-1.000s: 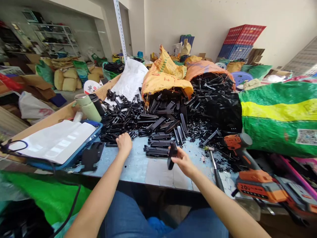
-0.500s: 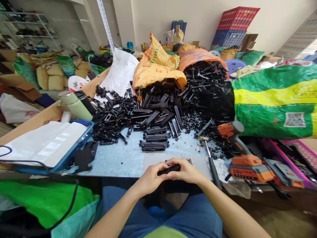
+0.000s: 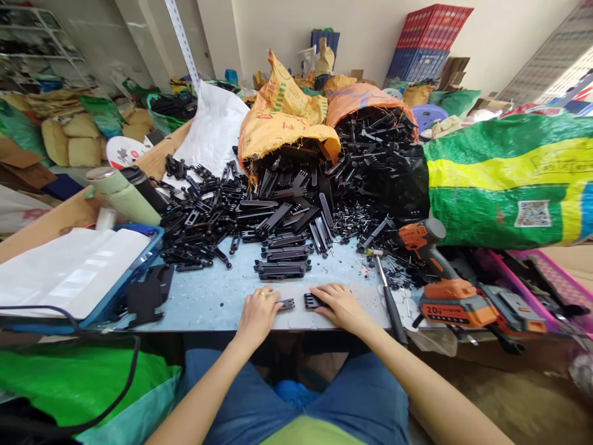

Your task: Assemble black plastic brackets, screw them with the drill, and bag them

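Left forked part (image 3: 288, 304) and right forked part (image 3: 311, 301), both black, lie end to end on a pale sheet (image 3: 296, 320) near the front edge of the blue table (image 3: 199, 300); their long axes run roughly left to right, and their toothed ends face each other across a small gap. From the far left, white paper (image 3: 69, 272) lies on a blue tray (image 3: 147, 254), with a green bottle (image 3: 132, 204) and a dark flask (image 3: 144, 189) standing tilted in the view behind it. Dark plates (image 3: 144, 301) lie just right of the tray, before a heap (image 3: 194, 219) of loose black pieces. Next, the left hand (image 3: 260, 309) rests palm down, fingers bent over its part, whose teeth point right; whether it grips is hidden. Behind the gap, a row of black bars (image 3: 282, 269) lies lengthwise left to right, below a yellow sack (image 3: 285, 133). Teeth on the other part point left, out from under the right hand (image 3: 341, 306), which lies palm down with fingers stretched; one cannot tell whether it grasps. Farther right come a hammer (image 3: 390, 303), handle toward the table edge, an orange drill (image 3: 438, 266), a green sack (image 3: 486, 207) and a pink basket (image 3: 567, 281).
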Motion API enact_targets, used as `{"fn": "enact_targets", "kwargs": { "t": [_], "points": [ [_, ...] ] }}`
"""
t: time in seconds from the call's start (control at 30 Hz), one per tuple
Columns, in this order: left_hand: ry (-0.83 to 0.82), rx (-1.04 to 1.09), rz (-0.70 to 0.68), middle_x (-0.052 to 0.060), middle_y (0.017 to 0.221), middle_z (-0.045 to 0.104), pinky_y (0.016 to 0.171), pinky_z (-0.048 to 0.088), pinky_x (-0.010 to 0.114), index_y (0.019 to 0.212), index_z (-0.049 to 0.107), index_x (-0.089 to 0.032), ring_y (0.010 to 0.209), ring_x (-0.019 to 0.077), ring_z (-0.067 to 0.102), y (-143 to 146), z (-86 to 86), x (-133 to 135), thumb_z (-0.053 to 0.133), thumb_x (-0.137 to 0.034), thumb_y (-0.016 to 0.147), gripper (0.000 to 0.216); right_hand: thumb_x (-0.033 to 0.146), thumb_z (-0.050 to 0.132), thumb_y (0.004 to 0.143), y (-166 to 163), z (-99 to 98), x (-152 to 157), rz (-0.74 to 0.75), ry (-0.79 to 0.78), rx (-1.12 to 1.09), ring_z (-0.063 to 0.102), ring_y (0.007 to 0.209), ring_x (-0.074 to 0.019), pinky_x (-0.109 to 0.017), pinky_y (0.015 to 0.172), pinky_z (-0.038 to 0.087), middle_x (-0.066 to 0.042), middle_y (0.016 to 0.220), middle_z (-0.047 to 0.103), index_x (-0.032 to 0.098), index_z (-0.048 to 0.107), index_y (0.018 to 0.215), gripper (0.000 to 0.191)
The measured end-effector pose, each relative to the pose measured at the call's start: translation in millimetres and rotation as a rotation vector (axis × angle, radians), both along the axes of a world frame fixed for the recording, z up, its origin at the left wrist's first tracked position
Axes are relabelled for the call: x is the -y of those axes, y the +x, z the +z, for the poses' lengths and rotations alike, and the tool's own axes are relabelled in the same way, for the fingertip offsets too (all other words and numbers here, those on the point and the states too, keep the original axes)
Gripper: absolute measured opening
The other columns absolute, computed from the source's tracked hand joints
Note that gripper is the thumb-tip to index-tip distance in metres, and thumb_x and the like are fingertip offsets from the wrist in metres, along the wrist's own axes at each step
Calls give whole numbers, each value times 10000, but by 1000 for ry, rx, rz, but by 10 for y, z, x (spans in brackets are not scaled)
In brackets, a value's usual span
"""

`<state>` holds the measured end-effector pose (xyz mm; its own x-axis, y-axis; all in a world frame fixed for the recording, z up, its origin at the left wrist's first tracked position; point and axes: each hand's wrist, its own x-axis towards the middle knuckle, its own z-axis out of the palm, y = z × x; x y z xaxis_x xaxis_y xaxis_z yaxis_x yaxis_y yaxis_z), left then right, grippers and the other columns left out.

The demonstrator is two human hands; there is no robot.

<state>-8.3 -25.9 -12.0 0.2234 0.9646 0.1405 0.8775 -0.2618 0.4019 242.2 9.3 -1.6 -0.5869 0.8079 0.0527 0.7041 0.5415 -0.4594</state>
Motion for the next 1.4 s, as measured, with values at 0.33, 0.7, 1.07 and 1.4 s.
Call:
{"fn": "enact_targets", "kwargs": {
  "t": [0.33,0.7,1.07,1.4],
  "points": [
    [-237,732,-42,70,1140,557,604,510,266,1338,386,-251,639,107,590,425,139,-75,328,-330,927,422,516,361,890,-371,20,54,-318,-761,-857,568,582,-145,-293,562,498,-25,720,595,232,353,1370,558],
    [77,785,155,84,1043,546,873,444,320,1231,527,-209,978,179,543,697,403,-15,362,-271,921,357,410,410,901,-328,147,105,-185,-347,-714,520,636,-106,-268,634,500,-28,866,508,292,377,1361,476],
    [19,647,395,153,1182,473,772,507,397,1372,288,-200,955,228,571,712,52,14,356,-254,900,480,390,344,927,-354,244,-497,-234,7,-133,514,1072,-182,-328,916,423,-56,1212,542,247,443,1305,416],
    [47,-172,-295,65,912,615,1008,246,538,1184,526,-216,920,216,546,557,224,-145,370,-43,832,422,102,389,844,744,542,-1874,-998,-3,383,587,969,-337,-478,786,417,-292,994,597,-21,109,1402,637]
  ]
}}
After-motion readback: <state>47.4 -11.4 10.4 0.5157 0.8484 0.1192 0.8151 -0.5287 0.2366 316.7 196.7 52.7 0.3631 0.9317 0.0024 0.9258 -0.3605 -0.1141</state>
